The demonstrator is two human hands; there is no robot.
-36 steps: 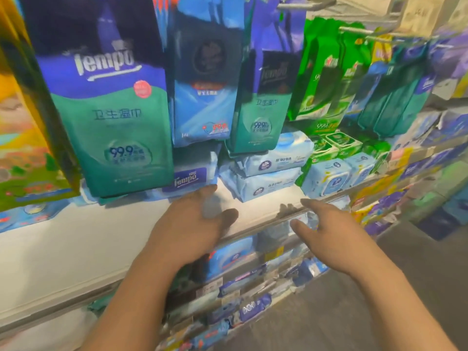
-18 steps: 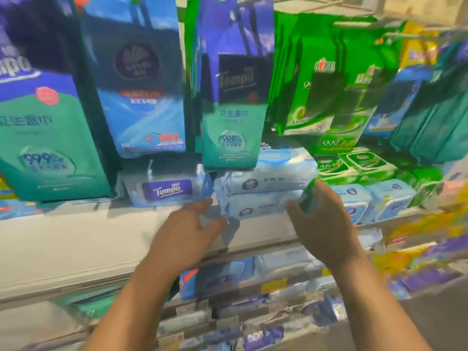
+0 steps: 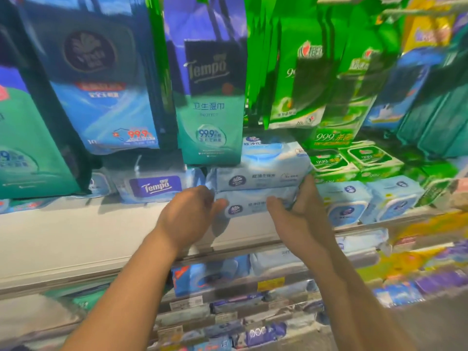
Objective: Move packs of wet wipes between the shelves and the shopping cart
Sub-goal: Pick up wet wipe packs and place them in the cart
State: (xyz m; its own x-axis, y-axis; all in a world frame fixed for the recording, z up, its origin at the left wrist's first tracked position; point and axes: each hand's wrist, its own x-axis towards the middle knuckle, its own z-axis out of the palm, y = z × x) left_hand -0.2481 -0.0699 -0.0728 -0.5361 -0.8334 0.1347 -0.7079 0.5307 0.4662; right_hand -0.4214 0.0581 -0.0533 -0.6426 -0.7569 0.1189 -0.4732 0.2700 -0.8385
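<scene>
Two pale blue packs of wet wipes lie stacked on the white shelf. The lower pack is held at both ends: my left hand grips its left end, and my right hand curls round its right end, thumb in front and fingers reaching up behind. The upper pack rests on top of it, with my right fingertips touching its right edge. No shopping cart is in view.
A Tempo pack lies just left of the stack. Blue-lidded packs and green 999 packs sit to the right. Tall hanging packs dangle right above the stack. Lower shelves hold several more packs.
Both hands reached forward from the shelf's front edge to the stacked pale blue packs and closed on the ends of the lower one. My view moved right and closer.
</scene>
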